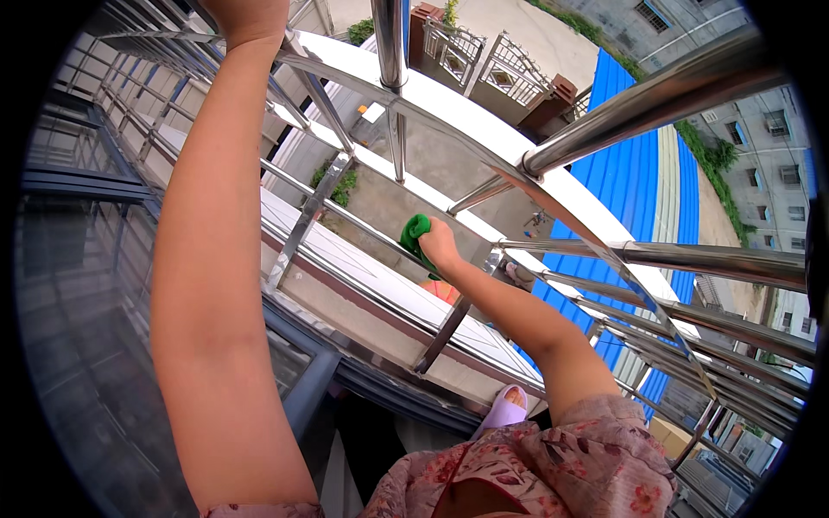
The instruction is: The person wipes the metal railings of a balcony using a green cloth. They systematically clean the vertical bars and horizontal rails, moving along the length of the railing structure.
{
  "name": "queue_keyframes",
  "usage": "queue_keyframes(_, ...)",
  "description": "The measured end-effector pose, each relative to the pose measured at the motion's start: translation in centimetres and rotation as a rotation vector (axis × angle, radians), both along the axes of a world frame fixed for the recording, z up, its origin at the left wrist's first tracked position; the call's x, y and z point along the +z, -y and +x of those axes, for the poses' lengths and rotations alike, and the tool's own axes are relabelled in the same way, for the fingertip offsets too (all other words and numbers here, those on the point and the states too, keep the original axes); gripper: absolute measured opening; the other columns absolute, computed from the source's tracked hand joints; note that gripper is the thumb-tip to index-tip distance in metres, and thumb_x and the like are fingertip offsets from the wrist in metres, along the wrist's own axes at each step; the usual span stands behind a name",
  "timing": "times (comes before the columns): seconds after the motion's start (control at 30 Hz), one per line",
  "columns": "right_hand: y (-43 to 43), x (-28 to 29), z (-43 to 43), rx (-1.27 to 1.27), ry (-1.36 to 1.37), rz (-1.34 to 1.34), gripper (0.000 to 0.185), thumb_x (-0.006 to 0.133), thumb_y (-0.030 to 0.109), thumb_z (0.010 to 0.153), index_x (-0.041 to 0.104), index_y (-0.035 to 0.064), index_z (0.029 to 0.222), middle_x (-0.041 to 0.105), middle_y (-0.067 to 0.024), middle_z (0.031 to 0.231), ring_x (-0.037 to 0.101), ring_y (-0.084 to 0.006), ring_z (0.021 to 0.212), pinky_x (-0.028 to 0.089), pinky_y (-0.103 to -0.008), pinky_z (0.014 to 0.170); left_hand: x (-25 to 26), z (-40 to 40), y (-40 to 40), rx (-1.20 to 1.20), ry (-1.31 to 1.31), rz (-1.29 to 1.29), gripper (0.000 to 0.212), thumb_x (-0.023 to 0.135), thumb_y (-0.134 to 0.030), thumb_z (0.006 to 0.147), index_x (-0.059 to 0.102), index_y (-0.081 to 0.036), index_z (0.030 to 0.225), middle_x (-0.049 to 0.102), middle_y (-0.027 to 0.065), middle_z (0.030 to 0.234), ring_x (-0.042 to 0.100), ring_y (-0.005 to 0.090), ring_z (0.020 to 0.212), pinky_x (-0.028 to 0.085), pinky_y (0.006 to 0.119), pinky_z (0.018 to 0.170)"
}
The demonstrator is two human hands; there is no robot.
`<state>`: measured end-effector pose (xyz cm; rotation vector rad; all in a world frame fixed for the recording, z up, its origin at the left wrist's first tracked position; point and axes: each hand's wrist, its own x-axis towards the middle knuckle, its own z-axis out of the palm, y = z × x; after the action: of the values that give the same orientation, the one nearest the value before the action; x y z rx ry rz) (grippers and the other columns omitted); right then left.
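In my right hand (439, 245) is a bunched green cloth (414, 228), its lower end hanging beneath the fist. The cloth meets a thin stainless steel rail (363, 226) of the window cage; whether it wraps around that rail cannot be seen. My left arm reaches up past thick upright tubes (390, 45). Only the wrist and heel of my left hand (246, 16) show at the top edge, close to the curved flat bar (453, 139) of the cage. Its fingers are out of view.
A foot in a lilac slipper (505, 408) stands by the window sill. Dark window frames and glass (97, 311) lie at the left. Below the bars is a concrete yard (434, 155), far down, with metal gates (511, 71) and a blue metal roof (615, 168).
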<state>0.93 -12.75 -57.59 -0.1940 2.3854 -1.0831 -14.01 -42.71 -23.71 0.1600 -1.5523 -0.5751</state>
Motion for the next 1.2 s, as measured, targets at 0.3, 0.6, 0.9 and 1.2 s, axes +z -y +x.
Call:
queue_keyframes(0.3,16.5,-2.4,-2.3,-0.983,1.083,-1.333,0.029,0.052,0.001,0.081,0.051,-0.0054,0.11,0.055,-0.0216,0.113,0.056,-0.0389,0.103,0.045,-0.0516,0.095,-0.2,1.3,0.9,-0.092,-0.032,-0.018,0.016,0.058,-0.016,0.093,0.054,0.0,0.091,0.052,0.0066,0.068,0.051,0.0161,0.062,0.044,0.033,0.059)
queue_keyframes(0.6,22.1,-2.3,-7.2,-1.596,1.122,-1.327,0.029,0.052,0.012,0.08,0.05,-0.0044,0.104,0.055,-0.0195,0.112,0.055,-0.0375,0.101,0.046,-0.0486,0.094,0.0,1.9,1.7,-0.167,0.047,0.029,0.016,0.056,-0.015,0.093,0.049,-0.001,0.09,0.051,0.0055,0.058,0.05,0.0141,0.048,0.041,0.028,0.047)
queue_keyframes(0.9,21.7,-3.1,-7.8,-1.755,1.104,-1.457,0.022,0.044,0.009,0.085,0.05,-0.0048,0.101,0.054,-0.0195,0.111,0.056,-0.0351,0.101,0.049,-0.0459,0.091,0.0,1.9,2.0,-0.183,0.126,0.054,0.019,0.056,-0.017,0.093,0.047,-0.001,0.086,0.054,0.0065,0.053,0.055,0.0157,0.043,0.044,0.026,0.042)
queue_keyframes(1.2,13.6,-3.6,-5.2,-1.697,0.989,-1.584,0.026,0.039,0.007,0.083,0.052,-0.0094,0.098,0.056,-0.0217,0.106,0.057,-0.0368,0.099,0.049,-0.0463,0.09,-0.1,2.0,2.3,-0.16,0.179,0.06,0.024,0.061,-0.023,0.091,0.048,-0.003,0.086,0.052,0.0025,0.052,0.063,0.0172,0.052,0.049,0.026,0.049)
